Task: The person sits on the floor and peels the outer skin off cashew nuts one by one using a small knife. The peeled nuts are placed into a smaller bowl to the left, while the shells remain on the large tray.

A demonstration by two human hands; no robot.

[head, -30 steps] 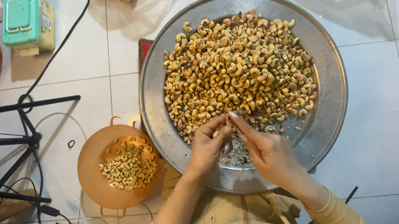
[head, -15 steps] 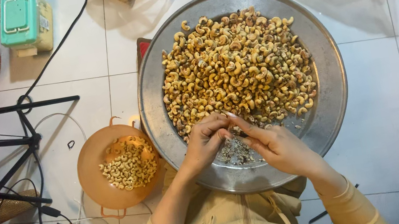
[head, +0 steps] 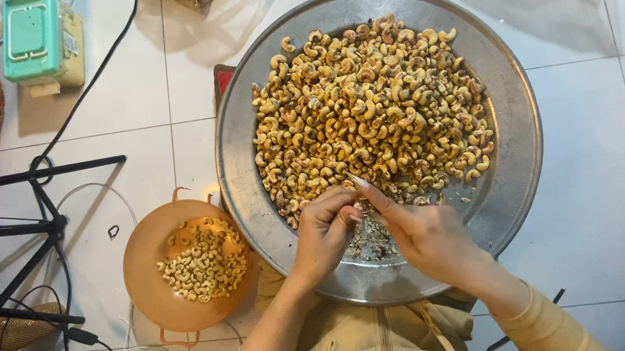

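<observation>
- We see the big round metal tray [head: 522,166] filling the middle of the view, and the heap of unpeeled cashews [head: 369,107] covers its centre and the side toward 12 o'clock.
- At 9 o'clock from the tray, touching its rim, sits the orange colander [head: 143,267] with a thin layer of pale peeled kernels [head: 204,261]. By our judgement little is done and most is left.
- Our right hand [head: 424,233] lies toward the tray's 6 o'clock edge, fingers pinched around a thin pointed tool whose tip reaches the heap.
- Our left hand [head: 326,228], at 9 o'clock of the right, has its fingers curled shut on a single nut, though we can barely make it out.
- Between the hands, a small patch of dark skin scraps [head: 372,240] lies on the bare metal.
</observation>
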